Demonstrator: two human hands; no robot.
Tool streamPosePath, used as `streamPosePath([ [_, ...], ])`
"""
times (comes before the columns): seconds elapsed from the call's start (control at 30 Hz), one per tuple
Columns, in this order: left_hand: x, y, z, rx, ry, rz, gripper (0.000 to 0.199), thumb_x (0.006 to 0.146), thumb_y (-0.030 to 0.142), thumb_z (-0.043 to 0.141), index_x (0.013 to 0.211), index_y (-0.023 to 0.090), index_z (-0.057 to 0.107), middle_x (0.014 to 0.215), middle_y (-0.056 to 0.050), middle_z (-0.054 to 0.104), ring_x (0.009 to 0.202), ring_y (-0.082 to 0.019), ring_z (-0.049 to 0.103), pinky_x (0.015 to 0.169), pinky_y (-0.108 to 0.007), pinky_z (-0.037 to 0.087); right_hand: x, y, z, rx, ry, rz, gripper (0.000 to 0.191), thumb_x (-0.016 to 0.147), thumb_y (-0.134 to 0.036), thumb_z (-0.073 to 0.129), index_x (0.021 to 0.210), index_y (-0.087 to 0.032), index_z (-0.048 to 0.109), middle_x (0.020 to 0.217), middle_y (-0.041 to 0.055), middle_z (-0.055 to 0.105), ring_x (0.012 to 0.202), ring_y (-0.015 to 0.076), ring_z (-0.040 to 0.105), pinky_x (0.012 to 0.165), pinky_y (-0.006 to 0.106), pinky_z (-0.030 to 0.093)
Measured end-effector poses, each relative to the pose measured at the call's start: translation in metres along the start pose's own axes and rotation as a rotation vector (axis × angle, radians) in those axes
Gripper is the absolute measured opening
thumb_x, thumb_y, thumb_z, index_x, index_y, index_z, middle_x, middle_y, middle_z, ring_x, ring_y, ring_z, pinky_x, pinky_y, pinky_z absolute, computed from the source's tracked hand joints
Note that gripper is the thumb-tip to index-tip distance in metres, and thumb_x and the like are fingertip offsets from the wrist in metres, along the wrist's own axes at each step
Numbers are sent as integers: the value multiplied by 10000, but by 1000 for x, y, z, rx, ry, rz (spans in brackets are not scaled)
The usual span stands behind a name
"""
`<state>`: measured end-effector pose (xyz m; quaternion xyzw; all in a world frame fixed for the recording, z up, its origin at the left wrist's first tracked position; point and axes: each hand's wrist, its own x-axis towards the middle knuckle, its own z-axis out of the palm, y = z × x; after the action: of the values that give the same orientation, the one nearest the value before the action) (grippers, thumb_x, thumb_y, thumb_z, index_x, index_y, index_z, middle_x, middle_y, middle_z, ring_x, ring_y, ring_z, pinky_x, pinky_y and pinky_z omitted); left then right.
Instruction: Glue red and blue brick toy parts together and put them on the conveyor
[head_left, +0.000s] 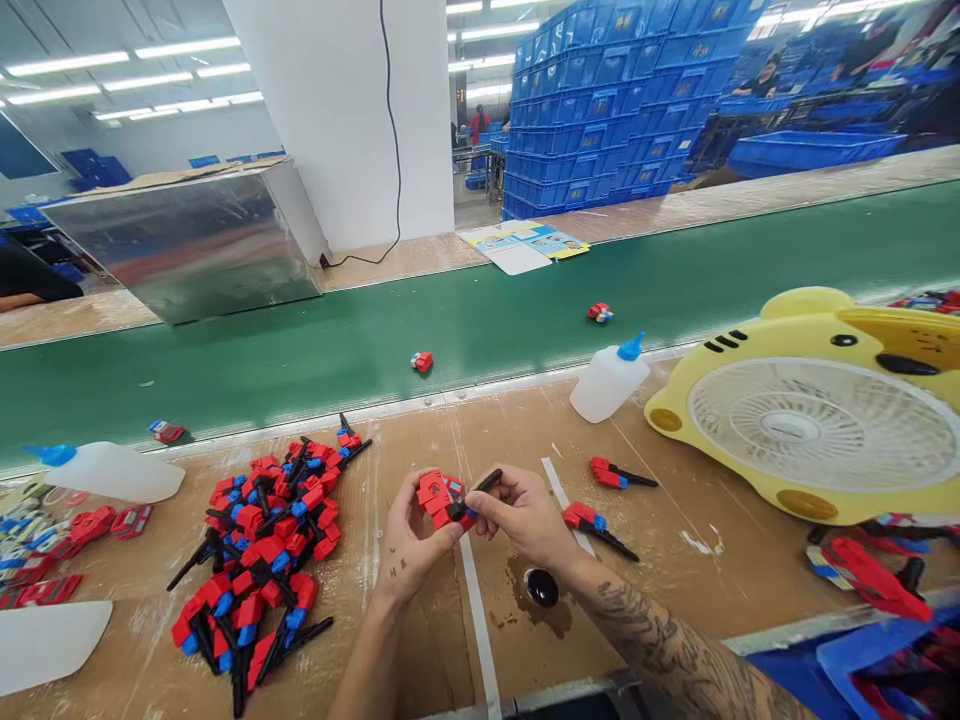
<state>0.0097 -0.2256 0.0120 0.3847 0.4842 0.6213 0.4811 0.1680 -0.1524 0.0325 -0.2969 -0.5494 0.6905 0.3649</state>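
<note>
**Red toy between both hands, seemingly part-built**

You have the red toy [433,498] just right of the pile [271,550], above the bare cardboard there. Your left hand [414,545] grasps its body, thumb along the near side and fingers behind. Your right hand [525,515] pinches a black stick [491,478] between thumb and fingers, right against the toy's side. So the toy lies directly in your left grip, and the stick in your right one meets it; whether the stick is seated or only touching, you cannot tell from here, since your fingertips cover the join.

Judging by this, the piece in your hands is midway: the body looks formed, the side part perhaps not yet settled. Plenty seems left. The pile itself is a heap of red parts with blue joints and black sticks, and two similar loose parts, one farther [609,474] and one nearer [585,520], lie well to its right, past your right hand. Beyond the pile, the green belt [315,340] carries a few small red pieces, one [422,362] and another [600,313] among them; whether those are finished is too small to judge.
</note>
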Motion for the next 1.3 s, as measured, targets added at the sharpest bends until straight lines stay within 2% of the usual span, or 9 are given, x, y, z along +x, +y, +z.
streamPosePath([
  [0.23,8,3,-13,239,-55,-73,711,620,287,872,1266,201,589,1249,-108,624,1178,-288,573,1059,-386,402,8,-11,-11,-305,-107,-45,260,845,-419,706,773,-175,653,557,-25,594,501,111,547,492,232,418],
  [0.33,10,-4,-16,60,-48,-52,676,615,308,877,1234,190,633,1245,-123,643,1178,-302,580,1047,-402,418,11,-15,-15,-301,-113,-100,240,879,-423,664,951,-194,674,617,-29,596,564,123,560,548,250,441],
  [0.4,9,-11,-14,-115,-37,-26,657,632,357,866,1228,185,647,1215,-131,664,1147,-304,604,1019,-406,445,11,-16,-16,-319,-66,-161,286,861,-419,684,1056,-210,660,753,-4,637,690,147,602,632,274,476],
  [0.5,6,-19,-8,-292,4,-2,650,628,427,858,1202,184,670,1153,-132,693,1089,-307,643,998,-424,464,7,-16,-14,-424,-45,-231,484,770,-401,782,1188,-228,609,1068,55,645,973,206,610,792,322,501],
  [0.57,4,-22,-3,-357,52,-6,634,616,447,859,1170,189,689,1138,-129,701,1069,-306,655,990,-432,472,3,-13,-9,-457,-79,-235,630,724,-406,823,1267,-235,555,1182,74,604,1051,223,588,843,342,507],
  [0.7,4,-20,5,-376,99,1,609,592,435,874,1125,187,713,1114,-121,710,1033,-286,667,955,-401,498,-3,-8,-2,-439,-94,-233,613,743,-409,814,1269,-239,549,1191,71,576,1038,209,586,839,331,526],
  [1.0,5,-22,9,-296,-6,86,704,590,460,886,1220,236,665,1133,-103,689,1011,-263,665,914,-374,523,-7,-11,-10,-411,-137,-253,580,757,-379,812,1276,-265,578,1173,57,585,1027,212,595,889,348,519],
  [1.13,1,-20,4,-122,-111,146,751,616,421,883,1299,300,595,1330,-99,601,1219,-304,572,1040,-420,461,-12,-16,-16,-463,-178,-384,701,727,-298,832,1358,-269,529,1264,77,561,1154,242,552,990,373,474],
  [1.3,5,-6,-12,410,-252,251,732,696,314,817,1367,289,524,1491,-119,444,1422,-350,346,1175,-542,265,-14,-19,-28,-526,-274,-462,759,752,-218,789,1431,-254,450,1344,99,533,1232,241,518,1050,376,445],
])
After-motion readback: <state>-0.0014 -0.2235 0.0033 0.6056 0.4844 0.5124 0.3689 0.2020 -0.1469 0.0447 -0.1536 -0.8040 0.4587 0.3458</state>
